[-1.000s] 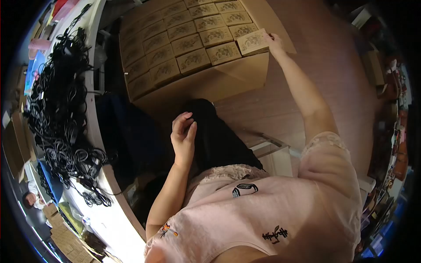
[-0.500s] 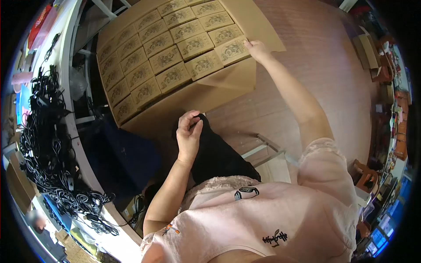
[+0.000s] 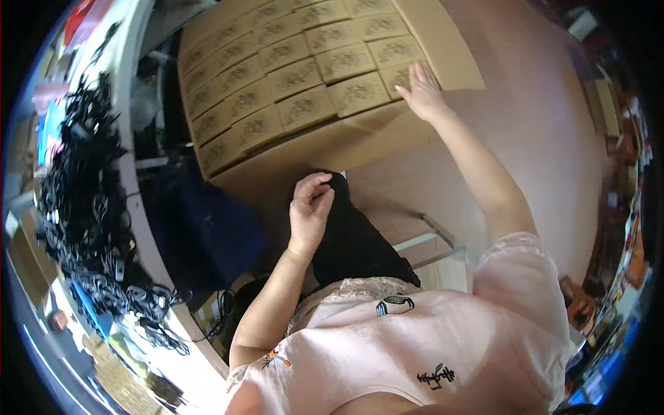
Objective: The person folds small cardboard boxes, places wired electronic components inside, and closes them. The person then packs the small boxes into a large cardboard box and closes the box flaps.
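Note:
A large cardboard carton (image 3: 332,142) stands with its flaps apart, packed with rows of small brown printed boxes (image 3: 294,77). My right hand (image 3: 423,95) is at the carton's near right corner, its fingers stretched out over the corner box and the thumb held apart. It grips nothing that I can see. In front of the carton's near side, above my dark-clothed leg (image 3: 349,242), hangs my left hand (image 3: 310,211). Its fingers are loosely curled, a gap shows between them and the thumb, and nothing is visible in it.
On the left, a white worktop (image 3: 128,169) carries a heap of black cables (image 3: 86,200). Dark blue cloth (image 3: 207,221) hangs below it. A metal-framed stool (image 3: 443,259) is beside my leg. Another person (image 3: 69,339) is at the far lower left. Wooden floor (image 3: 532,117) stretches right of the carton.
The view has shifted, so the carton sits further right. My right hand's fingers have gone from pinching at the corner box's edge to stretched out over it. My left hand stays loosely curled.

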A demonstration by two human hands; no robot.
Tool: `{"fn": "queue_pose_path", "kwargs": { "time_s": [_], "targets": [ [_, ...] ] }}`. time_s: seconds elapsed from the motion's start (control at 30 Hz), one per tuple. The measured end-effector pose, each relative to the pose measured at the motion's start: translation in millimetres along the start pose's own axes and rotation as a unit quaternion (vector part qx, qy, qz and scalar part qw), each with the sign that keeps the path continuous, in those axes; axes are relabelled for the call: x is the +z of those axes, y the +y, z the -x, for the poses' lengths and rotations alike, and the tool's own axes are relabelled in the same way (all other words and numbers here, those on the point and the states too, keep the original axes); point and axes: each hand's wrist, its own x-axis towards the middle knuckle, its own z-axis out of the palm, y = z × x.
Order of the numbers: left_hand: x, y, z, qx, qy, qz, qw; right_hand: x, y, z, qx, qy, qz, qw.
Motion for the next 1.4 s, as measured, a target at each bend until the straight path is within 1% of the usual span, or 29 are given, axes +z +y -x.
{"fn": "queue_pose_path", "kwargs": {
  "time_s": [0.03, 0.1, 0.17, 0.23, 0.27, 0.3, 0.33, 0.37, 0.4, 0.43, 0.47, 0.53, 0.6, 0.67, 0.77, 0.93, 1.07, 1.2, 1.23, 1.3, 1.4],
  "targets": [
    [-3.5, 4.6, 5.1, 0.004, 0.001, -0.018, 1.000, -5.6, -0.5, -1.8, -0.001, -0.019, 0.007, 1.000],
    [-14.9, 16.2, 14.4, -0.019, -0.008, 0.028, 0.999, -18.1, -3.7, -1.1, 0.005, -0.045, 0.019, 0.999],
    [-33.0, 42.6, 22.5, 0.029, 0.015, 0.020, 0.999, -6.9, -9.2, -1.0, -0.025, 0.024, -0.063, 0.997],
    [-54.4, 89.1, 39.8, 0.062, 0.053, 0.014, 0.997, -48.8, -64.5, 16.3, -0.131, 0.039, -0.205, 0.969],
    [-68.3, 113.4, 52.8, 0.059, 0.073, 0.014, 0.996, -76.5, -96.0, 32.3, -0.183, 0.035, -0.275, 0.943],
    [-80.5, 140.7, 67.3, 0.127, 0.099, 0.030, 0.986, -103.6, -133.8, 52.9, -0.246, 0.025, -0.390, 0.887],
    [-91.1, 164.1, 83.8, 0.177, 0.121, 0.075, 0.974, -132.9, -171.8, 78.5, -0.301, 0.004, -0.499, 0.813],
    [-101.5, 187.4, 100.2, 0.232, 0.133, 0.109, 0.957, -163.6, -203.1, 106.7, -0.343, -0.044, -0.579, 0.738],
    [-105.4, 218.7, 121.8, 0.231, 0.205, 0.085, 0.947, -195.0, -228.6, 131.7, -0.376, -0.097, -0.650, 0.653],
    [-109.1, 239.0, 141.5, 0.260, 0.243, 0.062, 0.933, -222.4, -248.0, 150.4, -0.478, -0.107, -0.657, 0.573],
    [-110.9, 253.0, 162.3, 0.300, 0.267, 0.039, 0.915, -255.5, -266.6, 182.4, -0.490, -0.108, -0.667, 0.551],
    [-111.3, 268.4, 199.8, 0.385, 0.280, -0.007, 0.879, -295.2, -286.4, 218.6, -0.587, -0.094, -0.649, 0.474],
    [-108.6, 280.3, 232.4, 0.438, 0.292, -0.042, 0.849, -318.1, -299.7, 242.9, -0.645, -0.087, -0.633, 0.419],
    [-107.5, 292.5, 265.3, 0.483, 0.311, -0.071, 0.815, -330.9, -308.6, 266.5, -0.691, -0.088, -0.608, 0.381],
    [-109.8, 305.3, 316.5, 0.516, 0.333, -0.108, 0.782, -344.6, -321.1, 301.5, -0.730, -0.088, -0.586, 0.342],
    [-114.4, 322.9, 389.7, 0.546, 0.354, -0.168, 0.741, -360.9, -334.9, 349.2, -0.768, -0.070, -0.563, 0.297],
    [-116.3, 338.3, 444.4, 0.548, 0.361, -0.206, 0.726, -367.9, -335.9, 391.3, -0.785, -0.052, -0.555, 0.270],
    [-107.0, 348.5, 499.9, 0.543, 0.382, -0.227, 0.713, -379.2, -329.9, 435.1, -0.802, -0.038, -0.535, 0.262],
    [-103.4, 348.2, 496.5, 0.542, 0.388, -0.231, 0.709, -379.6, -327.8, 428.1, -0.805, -0.041, -0.528, 0.265],
    [-97.6, 349.7, 512.9, 0.544, 0.390, -0.243, 0.702, -382.2, -326.9, 442.1, -0.816, -0.031, -0.517, 0.257],
    [-99.4, 354.3, 539.1, 0.539, 0.391, -0.250, 0.702, -378.2, -348.1, 458.2, -0.824, -0.033, -0.530, 0.199]
  ]
}}
